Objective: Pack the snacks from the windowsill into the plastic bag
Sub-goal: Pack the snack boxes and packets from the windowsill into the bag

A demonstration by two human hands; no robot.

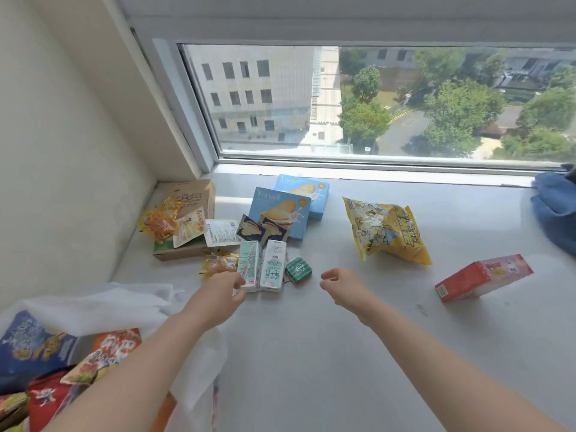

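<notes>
Snacks lie scattered over the windowsill [311,353], most of them clustered at the far left: two small milk cartons [263,265] side by side, a little green tin [298,270] just right of them, two pale blue biscuit boxes [291,199] overlapping behind, and loose sachets on a brown cardboard box [187,213] in the corner. A yellow puffed bag [385,230] sits apart to the right, and a red box [483,277] lies further right again. The plastic bag [99,307] slumps at the near left, its mouth open, with several bright packets already inside.

My left hand [218,296] reaches toward the near end of the left carton, fingers curled as if pinching; I cannot tell whether they have closed on it or only touch it. My right hand [341,286] hovers just right of the green tin, loosely curled and holding nothing.

I judge the cartons stiff but crushable and heavier than they look, so I would take one across its narrow sides, not by the top. The yellow bag is light, air-filled and slippery; its crimped top edge is the safest hold. The boxes are rigid and take a plain grip across the width. The sachets are thin and are best gathered several at once.
</notes>
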